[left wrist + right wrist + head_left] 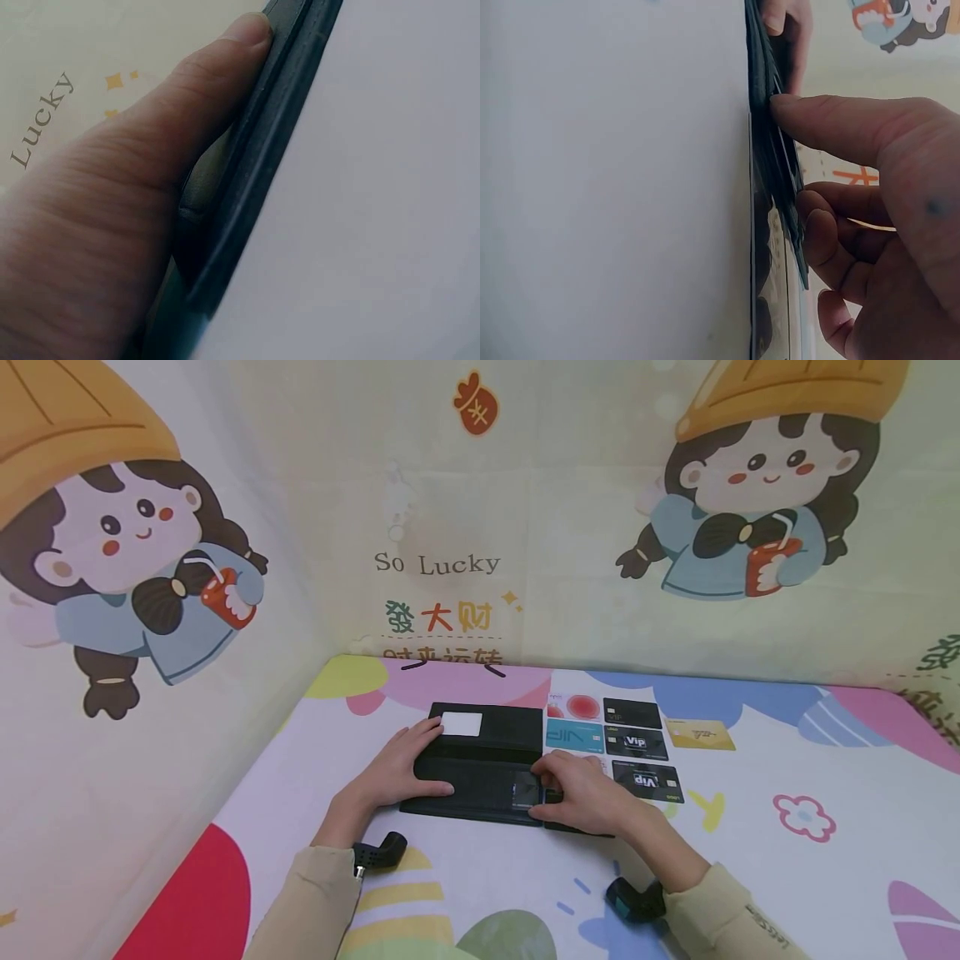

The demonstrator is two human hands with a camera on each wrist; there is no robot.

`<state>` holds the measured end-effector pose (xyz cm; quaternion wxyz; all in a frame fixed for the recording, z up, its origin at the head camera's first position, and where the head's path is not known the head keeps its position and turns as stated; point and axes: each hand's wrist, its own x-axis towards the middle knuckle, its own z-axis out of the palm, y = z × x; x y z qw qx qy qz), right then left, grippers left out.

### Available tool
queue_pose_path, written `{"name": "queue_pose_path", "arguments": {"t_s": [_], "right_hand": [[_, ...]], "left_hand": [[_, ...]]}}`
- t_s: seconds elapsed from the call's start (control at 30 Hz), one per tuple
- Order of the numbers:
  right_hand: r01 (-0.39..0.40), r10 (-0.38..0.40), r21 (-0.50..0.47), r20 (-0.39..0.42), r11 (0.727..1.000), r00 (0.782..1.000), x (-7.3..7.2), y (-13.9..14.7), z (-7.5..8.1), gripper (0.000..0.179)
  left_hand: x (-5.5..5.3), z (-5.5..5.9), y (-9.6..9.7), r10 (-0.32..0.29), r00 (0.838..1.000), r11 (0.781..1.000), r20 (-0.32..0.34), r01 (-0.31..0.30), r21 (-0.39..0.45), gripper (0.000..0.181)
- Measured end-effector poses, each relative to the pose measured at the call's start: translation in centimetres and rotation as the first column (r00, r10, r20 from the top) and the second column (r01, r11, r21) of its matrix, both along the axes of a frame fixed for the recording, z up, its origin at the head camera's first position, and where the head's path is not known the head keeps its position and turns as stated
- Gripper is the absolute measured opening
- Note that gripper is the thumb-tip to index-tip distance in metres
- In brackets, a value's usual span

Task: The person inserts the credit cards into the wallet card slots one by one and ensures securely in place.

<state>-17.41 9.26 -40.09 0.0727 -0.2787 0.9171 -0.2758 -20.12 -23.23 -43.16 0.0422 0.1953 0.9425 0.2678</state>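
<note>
On blk wallet (480,777) w/ white insert (462,724), L fingers (422,732) spread, R fingers (551,764) curled at pocket (522,790), grip unclear.

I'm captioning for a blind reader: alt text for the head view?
A person's left hand rests on an open black wallet; the right hand touches its lower panel. A white card shows on the wallet; VIP cards and a gold card lie at right.

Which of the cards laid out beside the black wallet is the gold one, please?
It is the gold card, farthest right and farthest from the black wallet; the other cards lie nearer it, mainly black, teal or white.
</note>
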Motion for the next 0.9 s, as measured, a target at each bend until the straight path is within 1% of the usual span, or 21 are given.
{"name": "queue_pose_path", "arguments": {"t_s": [0.17, 0.43, 0.9], "right_hand": [[-0.006, 0.006, 0.003, 0.001, 1.0, 1.0, 0.0, -0.2, 0.2, 0.044], [0.013, -0.013, 0.024, 0.009, 1.0, 1.0, -0.1, -0.7, 0.3, 0.046], [0.026, -0.026, 0.02, 0.021, 0.999, 0.999, -0.1, -1.2, 0.3, 0.045]], "left_hand": [[0.0, 0.3, 0.0, 0.003, 1.0, 1.0, 0.01, -0.003, -0.001, 0.105], [-0.1, 0.5, 0.0, 0.004, 1.0, 1.0, 0.024, -0.004, 0.0, 0.105], [-0.1, 0.5, 0.0, -0.007, 1.0, 1.0, 0.015, 0.007, -0.008, 0.104]]}}
